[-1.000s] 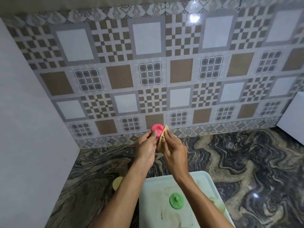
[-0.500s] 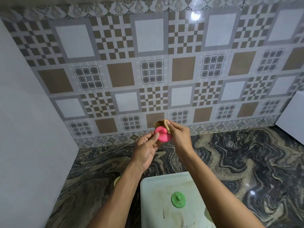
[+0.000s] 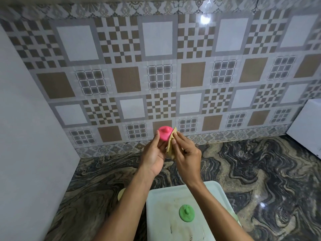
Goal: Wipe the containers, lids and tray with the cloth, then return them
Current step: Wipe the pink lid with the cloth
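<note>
My left hand [image 3: 153, 153] holds a round pink lid [image 3: 164, 133] with a small knob, raised in front of the tiled wall. My right hand [image 3: 186, 154] pinches a folded yellowish cloth [image 3: 172, 146] against the lid's right edge. Below my arms a pale green tray [image 3: 173, 193] lies on the counter, smeared with dirt, and a green lid [image 3: 186, 213] with a knob rests on it. A pale yellow round piece [image 3: 121, 194] peeks out left of my left forearm, mostly hidden.
The dark marbled counter [image 3: 251, 171] stretches right and left of the tray. A plain white wall [image 3: 31, 136] closes the left side. A white box-like object [image 3: 305, 126] stands at the right edge against the patterned tile wall.
The pink lid has been turned so its knob side faces me, and the cloth has shifted from over its top to its right edge. Both hands stay raised.
</note>
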